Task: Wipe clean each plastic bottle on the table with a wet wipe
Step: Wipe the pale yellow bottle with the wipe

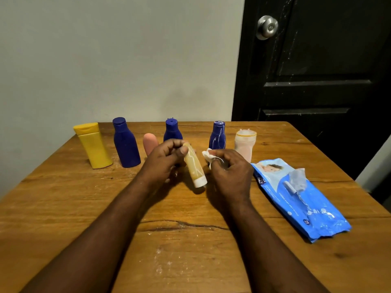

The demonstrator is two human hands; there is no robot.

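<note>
Small tan white-capped plastic bottle point(194, 166) is gripped by left hand point(167, 157), white wet wipe point(208, 154) pinched by right hand point(228, 170); should be rotated btwn strokes

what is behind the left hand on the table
A pink bottle and the middle blue bottle stand behind the left hand, which grips the tube. The hand covers their lower parts, so their bases cannot be seen.
</note>
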